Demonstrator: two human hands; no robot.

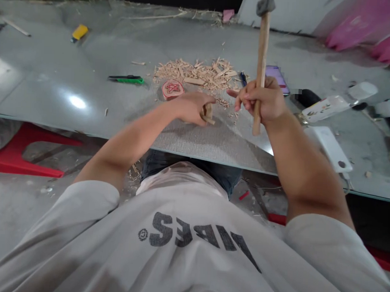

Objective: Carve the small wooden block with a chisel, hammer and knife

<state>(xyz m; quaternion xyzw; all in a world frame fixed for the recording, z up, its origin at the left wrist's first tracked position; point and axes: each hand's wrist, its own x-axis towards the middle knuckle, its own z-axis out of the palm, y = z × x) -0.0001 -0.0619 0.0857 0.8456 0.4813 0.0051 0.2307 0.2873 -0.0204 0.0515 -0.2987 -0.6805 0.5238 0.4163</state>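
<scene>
My right hand (264, 99) is wrapped round the wooden handle of a hammer (263, 45), which stands upright with its dark head at the top; the index finger points out to the left. Low over the table, my left hand (195, 108) curls round a small wooden piece (208, 113) near the table's front edge. Just behind the left wrist lies a round wooden disc (172, 89) with a red rim and a red star drawn on it. Pale wood shavings (198, 73) are heaped behind both hands.
On the grey table (119, 104) lie a green cutter (126, 79) and a yellow tool (79, 32) at left. To the right are a phone (277, 78), a bottle (326, 108) and a white power bank-like block (329, 147). A red stool (36, 156) stands at lower left.
</scene>
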